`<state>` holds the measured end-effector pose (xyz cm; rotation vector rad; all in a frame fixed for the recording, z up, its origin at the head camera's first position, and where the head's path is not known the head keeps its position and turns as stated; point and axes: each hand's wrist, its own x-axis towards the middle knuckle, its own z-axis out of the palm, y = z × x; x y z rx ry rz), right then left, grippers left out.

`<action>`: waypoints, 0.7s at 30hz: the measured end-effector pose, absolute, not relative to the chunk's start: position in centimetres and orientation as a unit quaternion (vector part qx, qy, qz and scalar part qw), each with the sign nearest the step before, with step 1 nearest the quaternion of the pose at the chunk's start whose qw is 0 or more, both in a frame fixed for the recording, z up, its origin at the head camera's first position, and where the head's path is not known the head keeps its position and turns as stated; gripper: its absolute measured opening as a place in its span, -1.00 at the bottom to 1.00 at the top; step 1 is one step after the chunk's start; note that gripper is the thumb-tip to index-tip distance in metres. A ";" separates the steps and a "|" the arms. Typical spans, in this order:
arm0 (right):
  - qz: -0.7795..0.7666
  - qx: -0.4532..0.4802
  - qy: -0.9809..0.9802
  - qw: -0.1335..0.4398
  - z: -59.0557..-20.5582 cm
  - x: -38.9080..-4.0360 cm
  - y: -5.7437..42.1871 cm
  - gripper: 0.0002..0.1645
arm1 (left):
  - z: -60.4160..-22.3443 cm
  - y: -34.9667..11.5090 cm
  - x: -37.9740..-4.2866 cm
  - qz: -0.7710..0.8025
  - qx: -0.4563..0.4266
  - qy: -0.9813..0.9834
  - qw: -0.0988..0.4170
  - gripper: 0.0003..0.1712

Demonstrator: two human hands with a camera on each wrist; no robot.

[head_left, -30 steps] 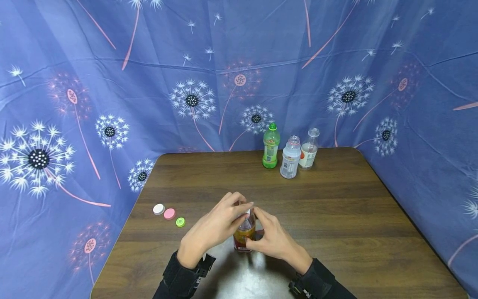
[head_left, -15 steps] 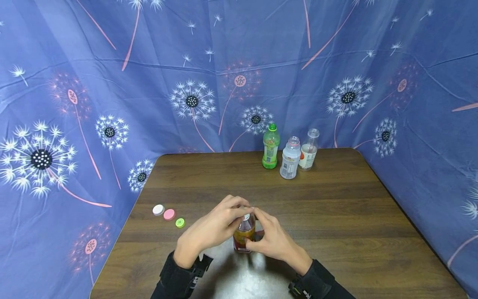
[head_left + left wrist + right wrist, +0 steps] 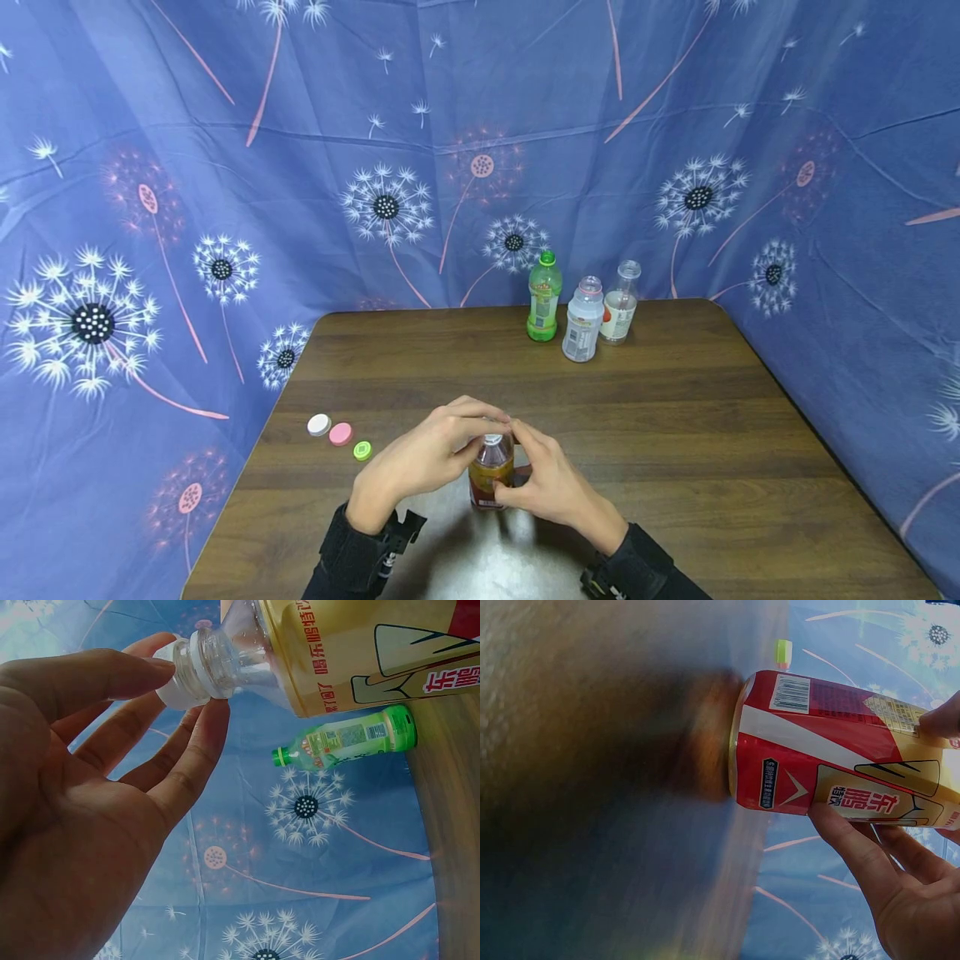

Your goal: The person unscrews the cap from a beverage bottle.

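A clear plastic drink bottle with a gold and red label stands upright on the table near its front. My right hand holds the body of it, thumb on the near side and fingers around the right. Over the bottle's mouth, my left hand pinches a white cap between thumb and fingers. In the left wrist view, clear screw threads show between that cap and the ring on the neck. From the head view the left fingers cover part of the cap.
At the table's left lie a white cap, a pink cap and a green cap. Toward the back right stand a green bottle, a whitish bottle and a clear bottle, all uncapped. A blue patterned cloth hangs behind the table.
The left hand has turned at the bottle's mouth, its fingers swinging slightly right and its wrist shifting a little left. The right hand keeps its hold, and the bottle stays in place.
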<state>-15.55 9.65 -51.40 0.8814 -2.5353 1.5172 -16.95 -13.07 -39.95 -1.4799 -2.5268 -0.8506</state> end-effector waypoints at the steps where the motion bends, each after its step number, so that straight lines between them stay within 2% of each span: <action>1: 0.493 0.285 -0.822 0.029 -51.4 -15.5 9.7 0.00 | -40.0 -13.1 -16.9 -0.281 -0.484 -0.827 0.045 -0.56; 13: 0.492 0.284 -0.822 0.039 -51.6 -15.6 9.6 0.02 | -39.9 -12.9 -16.7 -0.305 -0.458 -0.835 0.025 -0.55; 16: 0.490 0.287 -0.822 0.041 -51.6 -15.6 9.6 -0.02 | -40.1 -12.5 -16.6 -0.293 -0.425 -0.855 0.044 -0.53; 21: 0.491 0.287 -0.822 0.031 -51.6 -15.6 9.6 -0.01 | -40.6 -11.8 -16.6 -0.270 -0.349 -0.891 0.108 -0.42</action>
